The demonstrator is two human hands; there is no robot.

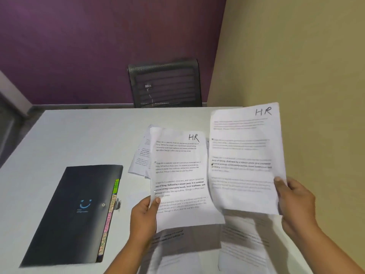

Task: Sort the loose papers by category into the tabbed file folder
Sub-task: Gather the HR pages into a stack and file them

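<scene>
My left hand (145, 218) pinches the left edge of a printed sheet marked "HR" (181, 175), held above the table. My right hand (296, 198) grips the right edge of a second sheet marked "HR" (245, 155), lifted higher and blurred. Under both sheets, more loose papers (243, 244) lie on the white table (79, 139), and a few others (141, 153) stick out behind the left sheet. The dark tabbed file folder (73, 212) lies shut at the left, its coloured tabs (109, 214) showing along its right edge.
A black mesh chair (165, 86) stands behind the table's far edge. A purple wall runs along the back and a beige wall (296, 56) stands close on the right, next to the table.
</scene>
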